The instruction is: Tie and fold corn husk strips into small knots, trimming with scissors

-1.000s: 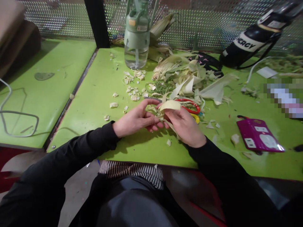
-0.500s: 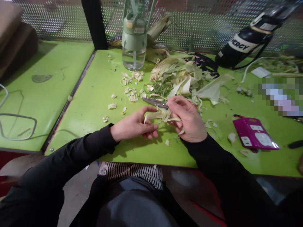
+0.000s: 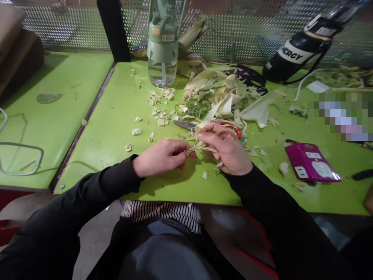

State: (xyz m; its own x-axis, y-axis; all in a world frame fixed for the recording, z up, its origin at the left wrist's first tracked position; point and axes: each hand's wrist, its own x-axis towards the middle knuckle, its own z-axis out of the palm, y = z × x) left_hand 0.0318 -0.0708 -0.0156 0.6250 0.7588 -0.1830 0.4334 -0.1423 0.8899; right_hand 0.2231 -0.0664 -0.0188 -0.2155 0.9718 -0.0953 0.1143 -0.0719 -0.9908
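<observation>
Over the near middle of the green table, my right hand (image 3: 229,149) is closed on a bundle of pale corn husk strips (image 3: 201,144). My left hand (image 3: 164,155) pinches the end of one strip on the bundle's left side. Just behind the hands lie scissors (image 3: 186,124) with red handles, partly covered by my right hand and the husk. Beyond them is a heap of dried corn husks (image 3: 227,93) with green shreds at its front. Small cut husk pieces (image 3: 160,114) are scattered to the left of the scissors.
A pale green water bottle (image 3: 163,50) stands at the back, against a perforated metal screen (image 3: 72,27). A black bottle (image 3: 294,54) leans to the right. A purple packet (image 3: 313,161) lies at right. Eyeglasses (image 3: 21,158) rest at far left, past a table seam.
My left fingers have closed from a loose, spread hold to a pinch on the strip's end. My right fingers now hold the husk higher, and more of the red scissor handles shows.
</observation>
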